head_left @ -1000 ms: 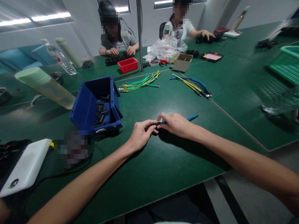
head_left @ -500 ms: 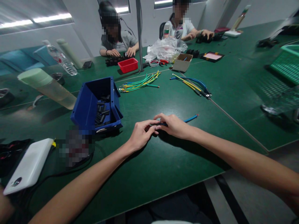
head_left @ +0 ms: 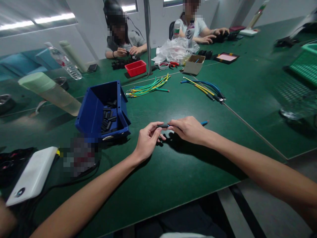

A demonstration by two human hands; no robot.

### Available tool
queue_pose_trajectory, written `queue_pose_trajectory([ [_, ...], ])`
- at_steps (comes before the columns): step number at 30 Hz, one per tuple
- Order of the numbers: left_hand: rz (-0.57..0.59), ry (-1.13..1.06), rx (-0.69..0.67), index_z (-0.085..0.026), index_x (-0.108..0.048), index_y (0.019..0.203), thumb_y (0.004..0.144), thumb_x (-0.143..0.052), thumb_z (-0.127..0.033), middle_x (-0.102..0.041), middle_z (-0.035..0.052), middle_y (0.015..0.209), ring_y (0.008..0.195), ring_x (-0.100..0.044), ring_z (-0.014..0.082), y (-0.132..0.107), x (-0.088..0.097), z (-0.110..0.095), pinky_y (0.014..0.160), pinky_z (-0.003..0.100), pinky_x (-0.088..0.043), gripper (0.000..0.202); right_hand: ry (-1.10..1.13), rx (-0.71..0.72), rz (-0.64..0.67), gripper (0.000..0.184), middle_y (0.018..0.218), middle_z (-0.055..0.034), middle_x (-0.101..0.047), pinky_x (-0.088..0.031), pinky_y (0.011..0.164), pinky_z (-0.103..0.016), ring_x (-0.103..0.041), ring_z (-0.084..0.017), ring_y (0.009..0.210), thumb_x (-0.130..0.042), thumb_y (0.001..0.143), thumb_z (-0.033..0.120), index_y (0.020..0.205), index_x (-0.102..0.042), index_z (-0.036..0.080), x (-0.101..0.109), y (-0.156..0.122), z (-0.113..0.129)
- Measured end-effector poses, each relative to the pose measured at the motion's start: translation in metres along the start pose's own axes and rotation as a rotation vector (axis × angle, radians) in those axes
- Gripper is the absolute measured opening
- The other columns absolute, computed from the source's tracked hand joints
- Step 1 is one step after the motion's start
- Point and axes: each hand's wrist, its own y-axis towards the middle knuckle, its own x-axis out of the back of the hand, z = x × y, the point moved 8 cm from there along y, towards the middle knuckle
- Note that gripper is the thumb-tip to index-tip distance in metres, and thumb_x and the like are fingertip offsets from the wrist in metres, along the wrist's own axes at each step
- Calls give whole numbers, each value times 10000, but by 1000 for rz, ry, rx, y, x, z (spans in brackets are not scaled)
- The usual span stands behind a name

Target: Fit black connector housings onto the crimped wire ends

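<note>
Between finger and thumb, my left hand [head_left: 148,139] pinches a short black sleeve [head_left: 162,126]. My right hand [head_left: 189,130] is closed on a blue cable [head_left: 204,123], whose far end sticks out past the hand to the right. Sleeve and cable meet in line between my fingertips, a little above the green table [head_left: 153,180]. How far the cable sits inside the sleeve is hidden. More black sleeves [head_left: 108,120] lie in the blue bin [head_left: 87,109], left of my left hand.
Green and yellow cables [head_left: 151,86] lie ahead, with a blue and yellow bundle [head_left: 204,87] to their right. A red tray [head_left: 135,68], a cardboard box [head_left: 193,64] and a metal post [head_left: 148,39] stand farther back. A white power bank [head_left: 32,175] lies left. Two people work across the table.
Both hands have lifted slightly, and my right hand has shifted right along the cable. The black sleeve now shows more clearly between my fingers.
</note>
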Motion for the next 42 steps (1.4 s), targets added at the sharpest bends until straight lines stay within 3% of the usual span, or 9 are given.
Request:
queue_pose_trajectory([
  [6, 59, -21, 19, -144, -623, 1122, 879, -598, -384, -732, 80, 931, 626, -658, 115, 0, -4, 4, 519, 206, -490, 343, -12, -5, 69, 352, 699, -46, -671, -212, 557, -273, -519, -130, 550, -345, 987, 363, 953, -645, 182, -1, 0, 0],
  [14, 98, -24, 54, -145, -646, 1104, 868, -619, -352, -731, 66, 882, 631, -652, 111, 1, -6, 4, 531, 203, -493, 315, 31, -38, 156, 304, 691, -56, -673, -238, 561, -264, -535, -128, 556, -391, 971, 318, 917, -655, 177, -3, 3, -2],
  [22, 96, -29, 55, -141, -640, 1116, 870, -612, -366, -720, 68, 856, 655, -647, 121, 2, -6, 4, 540, 208, -487, 334, 12, -44, 149, 342, 644, -43, -641, -224, 554, -261, -506, -128, 533, -378, 979, 380, 1016, -660, 190, -1, 2, -4],
  [31, 176, -201, 42, -132, -632, 1148, 899, -559, -368, -724, 135, 1018, 763, -692, 179, 1, -5, 2, 574, 250, -500, 350, -31, -54, 139, 399, 552, -12, -541, -181, 538, -270, -406, -119, 481, -349, 976, 446, 1023, -663, 206, -1, 1, -7],
  [42, 152, -240, 75, -131, -701, 1078, 834, -657, -411, -752, 119, 907, 698, -703, 175, 8, 1, 11, 556, 244, -485, 374, -52, -15, 140, 438, 532, -9, -518, -163, 531, -274, -344, -113, 457, -311, 981, 457, 1019, -670, 209, 0, 1, -4],
])
